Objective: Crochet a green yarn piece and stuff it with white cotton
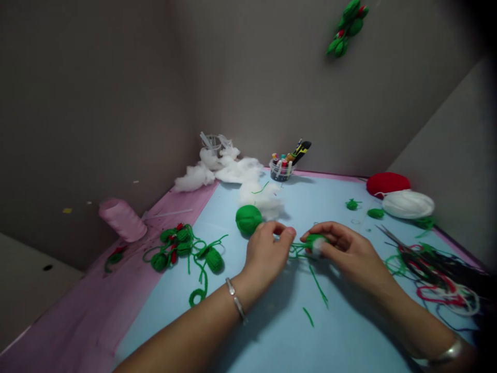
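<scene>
Blue sheeting point(349, 331), edged in pink, is laid over the table between grey walls. Near its middle a small green crocheted piece point(313, 241), with white filling showing at its open end, is pinched between the thumb and fingers of the right hand point(349, 251). A green strand point(298, 252) trailing from it appears to be nipped by the closed fingertips of the left hand point(267, 254), just beside. Closing work seems to be in hand: the strand is best kept taut and drawn evenly, while the filling is held in by the thumb. A green yarn ball point(248, 218) and loose white stuffing point(236, 171) are seen behind the hands.
</scene>
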The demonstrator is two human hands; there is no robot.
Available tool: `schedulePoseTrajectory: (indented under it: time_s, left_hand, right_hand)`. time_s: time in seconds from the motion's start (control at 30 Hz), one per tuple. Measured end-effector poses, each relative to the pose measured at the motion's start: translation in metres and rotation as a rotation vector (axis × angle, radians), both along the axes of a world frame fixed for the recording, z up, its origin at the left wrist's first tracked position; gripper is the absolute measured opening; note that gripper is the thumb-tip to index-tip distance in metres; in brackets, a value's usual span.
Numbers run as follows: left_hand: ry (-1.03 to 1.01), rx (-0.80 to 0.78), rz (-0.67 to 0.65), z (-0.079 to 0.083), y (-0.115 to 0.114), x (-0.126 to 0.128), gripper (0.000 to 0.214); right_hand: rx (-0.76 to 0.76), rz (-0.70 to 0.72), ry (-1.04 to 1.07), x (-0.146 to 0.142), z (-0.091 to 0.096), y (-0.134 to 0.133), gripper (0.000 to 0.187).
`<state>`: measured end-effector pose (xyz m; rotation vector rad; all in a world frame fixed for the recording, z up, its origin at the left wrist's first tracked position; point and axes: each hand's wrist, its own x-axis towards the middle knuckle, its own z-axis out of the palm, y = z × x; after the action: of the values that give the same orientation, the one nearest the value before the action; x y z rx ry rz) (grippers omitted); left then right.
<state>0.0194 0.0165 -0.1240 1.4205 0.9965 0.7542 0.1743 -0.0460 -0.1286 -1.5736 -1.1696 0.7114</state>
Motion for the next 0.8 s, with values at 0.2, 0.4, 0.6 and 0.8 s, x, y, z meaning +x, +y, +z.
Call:
schedulePoseTrajectory:
  time_s: [0.2,0.4,0.6,0.8]
  left_hand:
    - [-0.1,-0.261,-0.135,0.017,-0.012,0.002,0.055]
    - [0.036,-0.358,-0.289,0.009,-0.006,0.005,0.008]
    - [0.12,-0.017,-0.194,0.007,-0.008,0.003,0.013]
    - [0.2,0.058,-0.065,0.003,-0.008,0.003,0.025]
  right_hand:
    - [0.092,-0.032,-0.28,-0.004,0.004,-0.009,0.022]
    - [0.114,-0.005,-0.423,-0.005,0.002,-0.01,0.024]
    - [0.078,0.004,-0.418,-0.004,-0.002,-0.01,0.019]
    - [0.073,0.036,-0.346,-0.017,0.0,-0.015,0.02]
